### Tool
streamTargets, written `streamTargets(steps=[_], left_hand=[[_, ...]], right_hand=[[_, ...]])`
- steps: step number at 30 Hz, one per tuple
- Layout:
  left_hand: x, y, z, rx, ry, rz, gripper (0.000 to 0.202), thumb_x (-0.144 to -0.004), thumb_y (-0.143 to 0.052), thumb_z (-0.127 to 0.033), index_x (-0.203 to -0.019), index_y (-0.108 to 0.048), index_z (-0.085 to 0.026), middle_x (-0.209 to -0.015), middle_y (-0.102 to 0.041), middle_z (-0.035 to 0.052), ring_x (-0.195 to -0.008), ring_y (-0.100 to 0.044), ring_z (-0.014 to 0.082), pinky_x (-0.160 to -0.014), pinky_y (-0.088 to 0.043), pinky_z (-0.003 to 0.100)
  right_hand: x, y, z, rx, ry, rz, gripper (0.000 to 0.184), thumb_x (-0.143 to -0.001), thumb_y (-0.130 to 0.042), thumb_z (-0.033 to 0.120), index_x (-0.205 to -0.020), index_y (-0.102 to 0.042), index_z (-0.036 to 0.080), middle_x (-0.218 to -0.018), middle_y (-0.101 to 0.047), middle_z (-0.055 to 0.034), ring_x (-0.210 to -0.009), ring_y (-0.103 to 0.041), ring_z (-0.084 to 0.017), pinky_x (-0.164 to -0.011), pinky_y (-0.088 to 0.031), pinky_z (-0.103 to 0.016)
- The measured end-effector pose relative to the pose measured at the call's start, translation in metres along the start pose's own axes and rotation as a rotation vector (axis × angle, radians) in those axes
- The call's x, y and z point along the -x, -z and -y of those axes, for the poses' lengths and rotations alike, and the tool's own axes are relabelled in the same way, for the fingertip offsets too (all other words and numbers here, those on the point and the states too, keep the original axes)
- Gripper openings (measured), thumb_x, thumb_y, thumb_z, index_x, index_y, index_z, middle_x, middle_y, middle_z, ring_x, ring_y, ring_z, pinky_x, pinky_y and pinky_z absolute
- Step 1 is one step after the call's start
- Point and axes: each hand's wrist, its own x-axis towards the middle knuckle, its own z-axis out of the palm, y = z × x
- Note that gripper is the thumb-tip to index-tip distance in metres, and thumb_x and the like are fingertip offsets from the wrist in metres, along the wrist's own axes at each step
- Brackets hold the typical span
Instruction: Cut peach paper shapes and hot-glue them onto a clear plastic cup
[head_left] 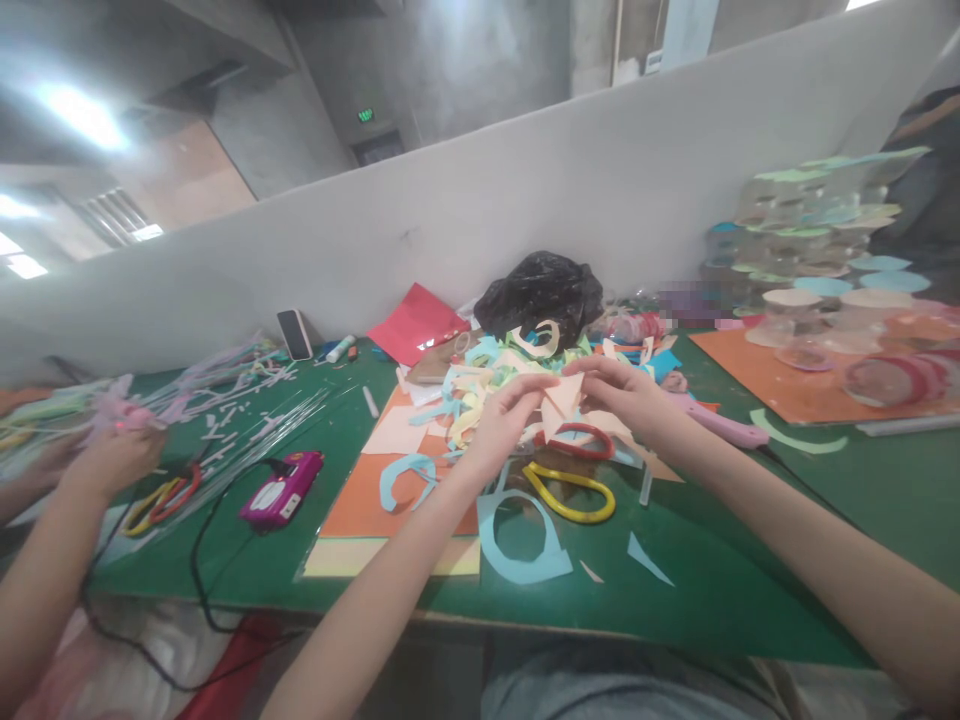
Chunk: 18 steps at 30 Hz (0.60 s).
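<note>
Between my two hands is a small folded piece of pale peach paper [562, 400]. My left hand [517, 402] pinches its left edge, and my right hand [611, 385] grips its upper right side. Just beneath the paper lie scissors with one red and one yellow handle loop [574, 495]; their blades are hidden under scraps. A light blue paper sheet with a round hole [491, 550] rests in front of them. Behind my hands is a heap of cut paper scraps [480, 375] in blue, yellow and green.
A black plastic bag [540, 290] and red paper [416, 325] sit against the partition. Orange sheets [360, 510] lie left of centre. A purple glue gun [720, 422] is at right, near stacked plastic cups [817, 215]. A co-worker's hands [112, 455] work at left beside a magenta device [281, 490].
</note>
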Motion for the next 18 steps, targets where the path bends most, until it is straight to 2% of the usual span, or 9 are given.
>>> streamTargets(steps=[3,7,10,13,18], left_hand=[[0.002,-0.001,-0.003,0.028,0.004,0.006,0.022,-0.083,-0.058,-0.027,-0.102,-0.066,-0.021,-0.098,-0.067,0.0019,-0.081,-0.062,0.0113,-0.068,-0.050,0.020],[0.003,-0.005,-0.004,0.029,0.052,-0.006,0.038,-0.080,-0.060,-0.024,-0.118,-0.056,-0.024,-0.082,-0.063,-0.0029,-0.059,-0.057,0.0065,-0.054,-0.043,0.018],[0.002,-0.006,-0.003,0.002,0.072,0.028,0.037,-0.079,-0.059,-0.024,-0.116,-0.052,-0.022,-0.075,-0.062,-0.0038,-0.053,-0.057,0.0077,-0.050,-0.041,0.019],[0.002,-0.006,-0.001,-0.008,0.099,0.035,0.032,-0.081,-0.059,-0.032,-0.110,-0.051,-0.021,-0.068,-0.063,-0.0040,-0.050,-0.058,0.0098,-0.050,-0.044,0.021],[0.003,-0.005,-0.001,-0.025,0.114,0.000,0.029,-0.087,-0.055,-0.043,-0.105,-0.052,-0.021,-0.062,-0.064,-0.0022,-0.051,-0.061,0.0134,-0.052,-0.047,0.023]], right_hand=[[0.000,0.000,-0.001,0.066,0.059,-0.003,0.023,-0.076,-0.060,0.032,-0.095,-0.067,0.022,-0.074,-0.064,0.0010,-0.069,-0.062,-0.015,-0.067,-0.052,-0.030],[0.003,-0.002,-0.002,0.134,0.158,-0.040,0.022,-0.080,-0.059,0.032,-0.098,-0.069,0.023,-0.090,-0.069,-0.0017,-0.079,-0.064,-0.017,-0.073,-0.052,-0.032],[0.006,-0.002,-0.001,0.204,0.203,-0.052,0.020,-0.082,-0.057,0.031,-0.097,-0.069,0.023,-0.090,-0.070,-0.0023,-0.077,-0.063,-0.017,-0.069,-0.051,-0.031],[0.009,-0.001,-0.002,0.316,0.254,-0.047,0.020,-0.085,-0.055,0.030,-0.097,-0.070,0.023,-0.086,-0.070,-0.0024,-0.075,-0.063,-0.018,-0.065,-0.051,-0.030],[0.010,0.003,-0.006,0.498,0.514,0.011,0.023,-0.090,-0.050,0.023,-0.097,-0.072,0.022,-0.088,-0.070,-0.0042,-0.079,-0.064,-0.017,-0.074,-0.050,-0.031]])
